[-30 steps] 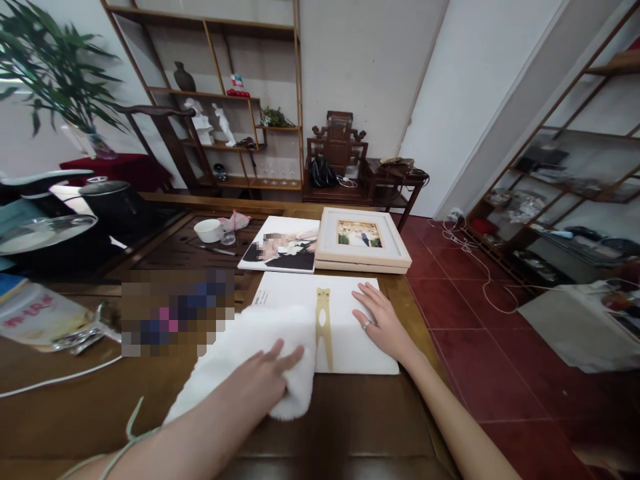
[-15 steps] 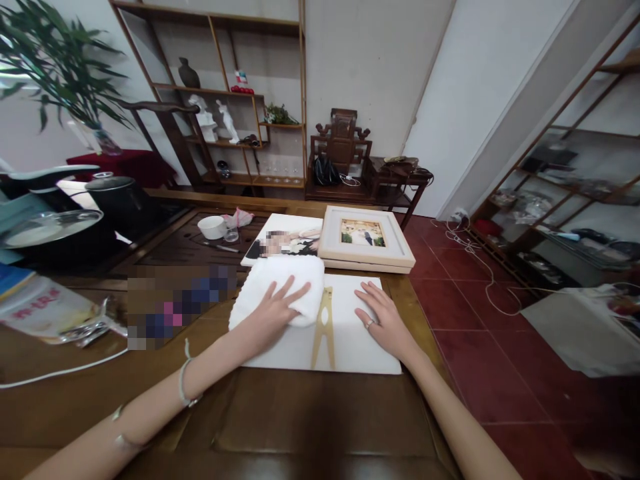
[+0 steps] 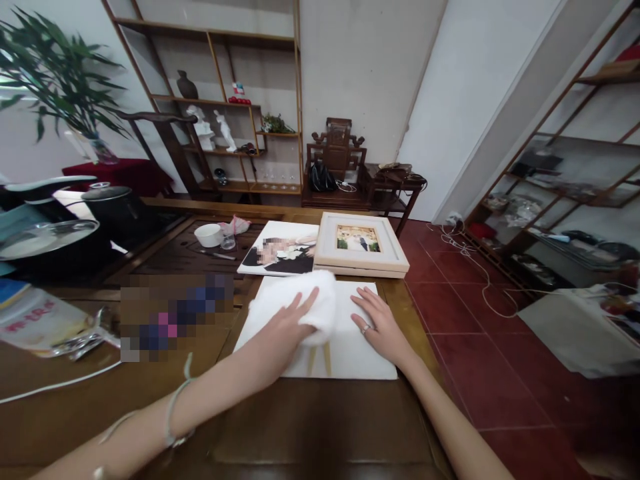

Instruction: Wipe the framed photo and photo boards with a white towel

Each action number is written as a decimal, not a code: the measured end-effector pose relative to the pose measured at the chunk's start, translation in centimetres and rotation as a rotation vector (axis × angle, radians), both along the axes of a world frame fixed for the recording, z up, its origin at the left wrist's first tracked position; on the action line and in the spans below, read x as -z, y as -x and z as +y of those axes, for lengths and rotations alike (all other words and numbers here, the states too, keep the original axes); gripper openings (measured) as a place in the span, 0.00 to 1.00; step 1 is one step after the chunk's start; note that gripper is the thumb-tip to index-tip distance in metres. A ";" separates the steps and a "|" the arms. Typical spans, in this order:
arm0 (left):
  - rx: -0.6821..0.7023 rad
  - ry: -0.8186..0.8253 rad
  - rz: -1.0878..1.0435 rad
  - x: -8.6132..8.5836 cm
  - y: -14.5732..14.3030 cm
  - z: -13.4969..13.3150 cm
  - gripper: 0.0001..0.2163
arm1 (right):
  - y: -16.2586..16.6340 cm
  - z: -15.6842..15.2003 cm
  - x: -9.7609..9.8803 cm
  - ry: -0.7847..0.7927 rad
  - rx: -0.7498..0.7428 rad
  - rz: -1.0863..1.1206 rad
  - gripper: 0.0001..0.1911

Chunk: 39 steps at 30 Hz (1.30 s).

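My left hand (image 3: 285, 333) lies on a folded white towel (image 3: 270, 297), its fingers over the cloth. The towel rests on a flat white panel (image 3: 355, 360) near the table's front edge. Two tan legs of an A-shaped piece (image 3: 320, 361) show below the towel; its upper part is covered. On the panel's right side my right hand (image 3: 383, 330) is laid flat, fingers stretched out, a ring on one of them. Just behind the panel are a photo print (image 3: 285, 260) on a white board and a pale framed picture (image 3: 357, 238).
On the table's left stand a white bowl (image 3: 209, 235), a lidded dark pot (image 3: 113, 207), a printed plastic bag (image 3: 37, 320) and a white cable (image 3: 65, 385). A blurred-out patch (image 3: 175, 317) hides something. Red floor tiles (image 3: 480, 360) lie to the right.
My left hand has slid the towel to the right across the panel, covering the top of the A-shaped piece. My right hand stays on the panel. The view has shifted slightly.
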State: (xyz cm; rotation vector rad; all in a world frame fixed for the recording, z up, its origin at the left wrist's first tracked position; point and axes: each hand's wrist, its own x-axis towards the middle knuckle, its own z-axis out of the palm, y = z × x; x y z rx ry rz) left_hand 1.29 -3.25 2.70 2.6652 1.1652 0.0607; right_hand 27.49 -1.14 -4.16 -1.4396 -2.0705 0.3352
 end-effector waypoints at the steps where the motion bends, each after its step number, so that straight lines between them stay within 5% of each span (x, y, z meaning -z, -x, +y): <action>1: 0.000 -0.044 -0.007 0.4 -0.9 0.8 0.27 | 0.0 0.0 0.0 -0.004 0.001 -0.003 0.21; 5: 0.027 -0.151 0.092 2.1 -3.7 1.1 0.21 | 0.0 -0.1 -0.2 0.000 0.000 -0.018 0.21; 9: 0.066 -0.174 0.167 3.1 -4.1 -2.9 0.13 | 0.1 -0.1 -0.4 -0.001 0.002 -0.027 0.20; 15: 0.135 0.002 0.216 1.2 -3.7 -7.3 0.08 | 0.1 -0.1 -0.2 -0.014 0.005 -0.028 0.20; 20: 0.091 0.079 0.166 -0.7 -4.2 -4.1 0.16 | 0.1 0.0 -0.4 -0.017 0.002 0.012 0.19; 26: -0.008 -0.133 0.005 2.1 -5.3 2.6 0.20 | 0.2 0.2 -0.4 0.000 0.022 0.115 0.19; 30: -0.014 -0.117 0.027 2.0 -6.1 4.1 0.18 | 0.3 0.2 -0.4 -0.014 0.029 0.151 0.19; 34: 0.013 -0.115 0.145 2.0 -6.6 0.2 0.14 | 0.2 0.3 -0.4 -0.003 0.033 0.170 0.19; 39: 0.118 -0.210 0.140 4.3 -6.7 -6.8 0.09 | 0.0 0.3 -0.1 -0.005 0.022 0.176 0.19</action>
